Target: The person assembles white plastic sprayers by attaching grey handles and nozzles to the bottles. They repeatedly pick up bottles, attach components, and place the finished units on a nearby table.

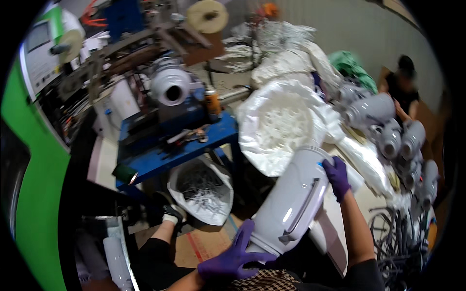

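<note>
A large glossy grey thermos jug body [292,194] with a long side handle [310,206] lies tilted across my lap, its wide end up and to the right. My right hand [338,178], in a purple glove, grips the rim of that upper end. At the lower, narrower end my left hand [235,259], also gloved in purple, holds the jug with thumb and fingers spread around it. The fingertips of the left hand are partly hidden by the jug.
A blue bench [221,133] carries a machine with another grey jug body [171,87] and an orange can [212,101]. Below is a sack of pale scraps [206,194]. Nearby stand a white bag of rings [284,126], several grey jugs [371,109], dark straps [395,242] and another person [403,89].
</note>
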The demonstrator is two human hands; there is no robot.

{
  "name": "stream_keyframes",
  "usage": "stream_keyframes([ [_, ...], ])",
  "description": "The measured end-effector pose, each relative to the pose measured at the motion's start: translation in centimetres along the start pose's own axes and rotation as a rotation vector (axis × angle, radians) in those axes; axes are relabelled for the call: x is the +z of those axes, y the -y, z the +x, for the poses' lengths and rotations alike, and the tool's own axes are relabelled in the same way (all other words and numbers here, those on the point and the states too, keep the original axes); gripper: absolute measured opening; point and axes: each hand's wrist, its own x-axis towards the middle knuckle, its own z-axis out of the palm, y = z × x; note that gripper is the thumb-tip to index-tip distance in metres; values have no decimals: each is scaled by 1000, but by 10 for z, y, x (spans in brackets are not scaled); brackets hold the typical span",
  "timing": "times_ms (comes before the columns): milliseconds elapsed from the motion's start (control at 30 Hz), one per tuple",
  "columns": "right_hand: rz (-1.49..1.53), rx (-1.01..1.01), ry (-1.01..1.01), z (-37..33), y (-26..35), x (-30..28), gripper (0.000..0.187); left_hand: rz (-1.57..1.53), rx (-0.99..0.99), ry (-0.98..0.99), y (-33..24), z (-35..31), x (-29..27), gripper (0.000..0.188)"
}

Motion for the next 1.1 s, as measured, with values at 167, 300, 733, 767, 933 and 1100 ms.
stream_keyframes([
  [167, 133, -122, 29, -16, 113, 53, 25, -686, -356, -710, 14, -42, 19, 114],
  [300, 246, -525, 250, -2, 232, 131, 45, -706, -413, -1051, 24, -123, 11, 104],
  [733, -64, -1313, -234, 29, 231, 249, 32, 36, -383, -1564, -9, -195, -50, 76],
  [767, 20, -1369, -297, -5, 213, 225, 31, 66, -422, -1516, -19, -195, -61, 76],
  [933, 201, -1122, 154, -105, 147, 67, 48, -405, -286, -1444, 4, -106, -157, 82],
  [1100, 556, -509, 401, -137, 92, 98, 40, 1300, -334, -716, 12, 47, -212, 74],
])
